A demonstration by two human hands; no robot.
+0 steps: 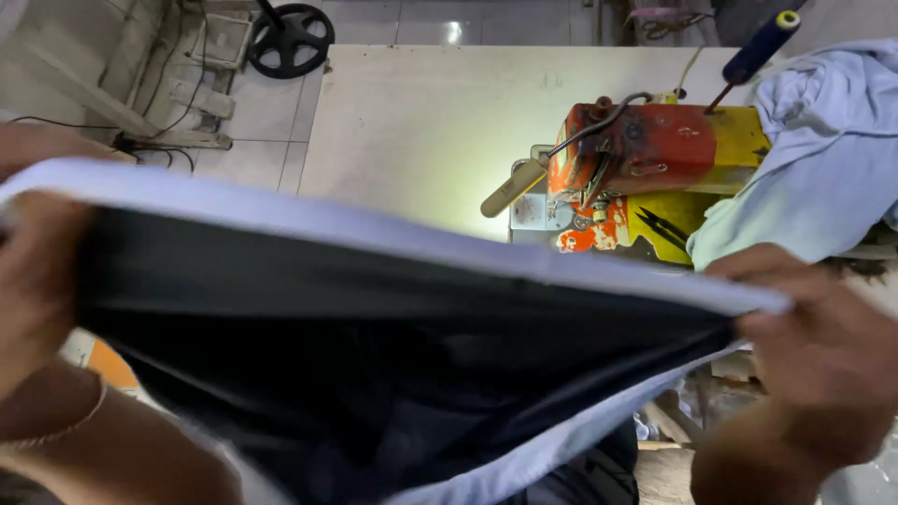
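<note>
Both of my hands hold a pale blue garment (393,234) stretched open close to the camera, so its dark inside (374,355) shows. My left hand (33,271) grips the fabric's left end, thumb over the edge. My right hand (823,346) pinches the right end of the opening. The cloth hangs down between my forearms and hides what lies below.
Beyond the garment stands a cream work table (421,122) with a red and yellow sewing machine (645,159), lit by a small lamp. More pale blue cloth (823,150) is piled at the right. A black handwheel (288,37) and cables lie on the tiled floor at the back left.
</note>
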